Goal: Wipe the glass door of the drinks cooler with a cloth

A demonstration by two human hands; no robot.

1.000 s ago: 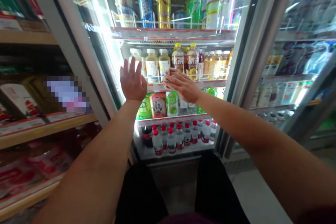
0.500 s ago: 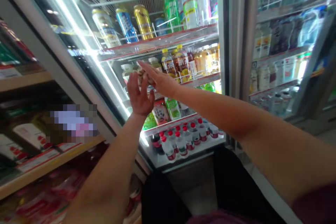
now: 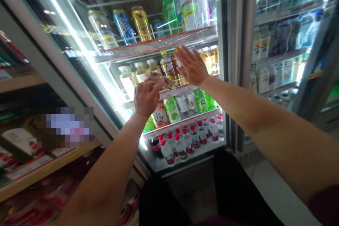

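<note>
My left hand (image 3: 146, 99) is closed on a crumpled, brownish-pink cloth (image 3: 167, 82), whose loose end sticks out to the right of the fingers. To the right and a little higher, my right hand (image 3: 192, 67) is held up with its fingers spread and nothing in it. Both hands are in front of a lit drinks fridge. Behind the cloth are pale bottles with white caps (image 3: 139, 71). A dark iced-tea bottle with a yellow cap (image 3: 166, 64) shows between the hands, and my right hand partly hides those beside it.
Cans (image 3: 123, 26) and a green bottle (image 3: 169, 7) stand on the upper shelf. Lower down are green-labelled drinks (image 3: 171, 108) and several red-capped water bottles (image 3: 180, 146). A wooden shelf (image 3: 50, 164) with packaged goods is at left, another fridge (image 3: 280, 56) at right.
My hands were close together around the cloth and have parted. The right hand moved right with its fingers spreading; the left closed on the cloth.
</note>
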